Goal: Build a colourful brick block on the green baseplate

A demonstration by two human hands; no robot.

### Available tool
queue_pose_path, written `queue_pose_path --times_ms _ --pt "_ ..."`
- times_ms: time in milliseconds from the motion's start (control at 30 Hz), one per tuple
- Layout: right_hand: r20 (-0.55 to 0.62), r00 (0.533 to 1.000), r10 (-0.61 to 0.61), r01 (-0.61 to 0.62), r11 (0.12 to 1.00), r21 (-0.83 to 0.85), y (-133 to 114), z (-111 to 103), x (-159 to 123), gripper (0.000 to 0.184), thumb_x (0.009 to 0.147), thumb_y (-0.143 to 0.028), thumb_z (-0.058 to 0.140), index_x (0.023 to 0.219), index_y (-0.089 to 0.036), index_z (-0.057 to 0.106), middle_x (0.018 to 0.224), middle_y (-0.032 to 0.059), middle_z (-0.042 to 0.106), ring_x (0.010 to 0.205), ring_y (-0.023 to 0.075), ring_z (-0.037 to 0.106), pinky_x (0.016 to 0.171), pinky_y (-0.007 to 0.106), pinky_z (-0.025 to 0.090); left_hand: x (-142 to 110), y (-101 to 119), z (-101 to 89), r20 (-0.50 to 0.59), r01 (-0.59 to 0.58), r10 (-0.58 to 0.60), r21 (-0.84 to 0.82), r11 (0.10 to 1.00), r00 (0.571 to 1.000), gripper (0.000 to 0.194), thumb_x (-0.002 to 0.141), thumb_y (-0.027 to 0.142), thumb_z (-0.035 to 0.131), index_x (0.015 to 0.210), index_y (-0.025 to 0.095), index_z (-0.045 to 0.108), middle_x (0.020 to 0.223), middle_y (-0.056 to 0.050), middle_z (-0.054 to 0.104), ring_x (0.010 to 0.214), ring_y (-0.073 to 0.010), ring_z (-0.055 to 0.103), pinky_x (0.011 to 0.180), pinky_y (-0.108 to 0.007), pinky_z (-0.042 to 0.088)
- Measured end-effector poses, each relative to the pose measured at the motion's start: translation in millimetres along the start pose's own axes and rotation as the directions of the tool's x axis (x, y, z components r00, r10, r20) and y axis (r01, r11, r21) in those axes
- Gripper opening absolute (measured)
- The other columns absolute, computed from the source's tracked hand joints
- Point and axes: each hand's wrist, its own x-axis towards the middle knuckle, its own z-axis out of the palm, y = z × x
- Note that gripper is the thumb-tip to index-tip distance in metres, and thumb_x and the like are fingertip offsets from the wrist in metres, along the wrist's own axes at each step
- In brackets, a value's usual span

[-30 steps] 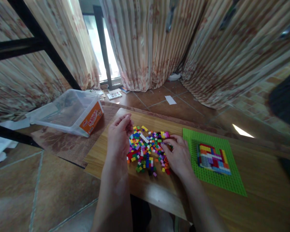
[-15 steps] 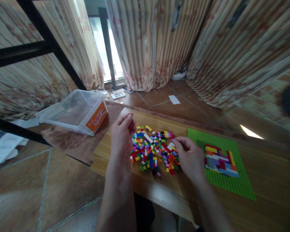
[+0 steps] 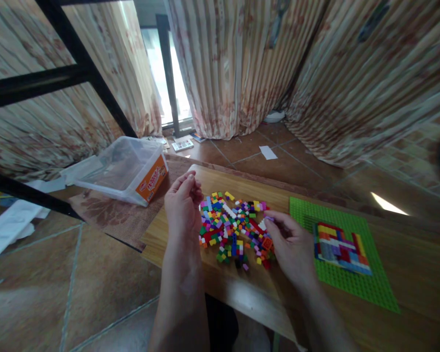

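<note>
Head view: my left hand (image 3: 182, 198) is curled, can't tell if it's gripping anything. Brick pile (image 3: 228, 222) between my fingers. Purple brick (image 3: 269, 218) pinched thumb-to-finger in right hand (image 3: 292, 244); likely light, stiff, slick: grip opposite sides. Green baseplate (image 3: 379, 286) right of those fingers.

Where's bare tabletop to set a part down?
Bare wood on the table: near strip, between brick pile and front edge; far strip beyond the pile; right of the green baseplate, though dim. Crowded: between left hand and right hand, where the pile spreads.
</note>
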Motion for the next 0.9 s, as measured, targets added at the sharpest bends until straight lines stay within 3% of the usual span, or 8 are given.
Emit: queue_pose_path --times_ms 200,333,467,633,800,900 --pt "-0.134 0.988 0.080 -0.090 0.993 -0.076 13.7 -15.9 6.1 0.034 0.085 -0.046 0.057 0.102 -0.020 0.072 0.086 0.0066 0.074 0.073 0.0214 0.067 0.065 0.033 0.052 4.6 4.5 -4.6 -0.201 -0.126 0.101 -0.118 0.985 0.974 0.023 0.061 0.020 0.070 0.081 0.014 0.061 0.059 0.008 0.053 0.046 -0.0014 0.043 0.047 -0.014 0.033" --pt "-0.199 0.975 0.103 -0.141 0.973 -0.185 23.2 -20.4 6.3 0.036 0.085 -0.046 0.056 0.103 -0.020 0.072 0.096 0.0094 0.075 0.087 0.0261 0.069 0.077 0.038 0.052 9.4 2.3 -9.2 -0.280 -0.152 0.141 -0.018 0.988 0.949 0.022 0.062 0.020 0.068 0.082 0.014 0.061 0.059 0.007 0.055 0.048 -0.0036 0.046 0.049 -0.016 0.035" --pt "-0.222 0.971 0.088 -0.142 0.960 -0.242 28.9 -18.6 3.9 0.037 0.086 -0.045 0.054 0.103 -0.018 0.072 0.100 0.0114 0.074 0.093 0.0275 0.068 0.080 0.039 0.050 16.6 -8.1 -15.3 -0.206 -0.099 0.169 0.313 0.945 0.964 0.022 0.064 0.022 0.069 0.084 0.013 0.064 0.069 0.002 0.062 0.060 -0.0078 0.055 0.061 -0.020 0.043" --pt "-0.206 0.974 0.097 -0.136 0.973 -0.185 30.3 -7.8 -0.4 0.037 0.086 -0.044 0.052 0.103 -0.017 0.071 0.100 0.0122 0.074 0.093 0.0268 0.068 0.082 0.040 0.050 28.9 -23.1 -30.4 -0.084 -0.048 0.144 0.685 0.727 0.986 0.040 0.068 0.033 0.074 0.102 0.015 0.064 0.097 -0.011 0.069 0.088 -0.0207 0.065 0.075 -0.029 0.048" --pt "-0.145 0.979 0.142 -0.148 0.988 -0.034 23.9 2.0 -4.3 0.036 0.087 -0.046 0.054 0.104 -0.020 0.072 0.103 0.0098 0.074 0.094 0.0261 0.067 0.082 0.040 0.050 32.1 -25.1 -37.2 -0.077 0.010 0.103 0.846 0.534 0.992 0.044 0.078 0.047 0.063 0.109 0.015 0.062 0.108 -0.018 0.068 0.099 -0.0301 0.066 0.084 -0.039 0.046" --pt "-0.107 0.972 0.210 -0.199 0.974 0.109 22.3 7.4 -5.0 0.036 0.084 -0.048 0.058 0.105 -0.021 0.072 0.102 0.0081 0.074 0.092 0.0247 0.068 0.080 0.039 0.052 28.0 -23.3 -33.2 -0.045 -0.008 0.100 0.875 0.483 0.994 0.045 0.078 0.051 0.061 0.107 0.017 0.062 0.103 -0.018 0.069 0.099 -0.0322 0.065 0.087 -0.042 0.044"
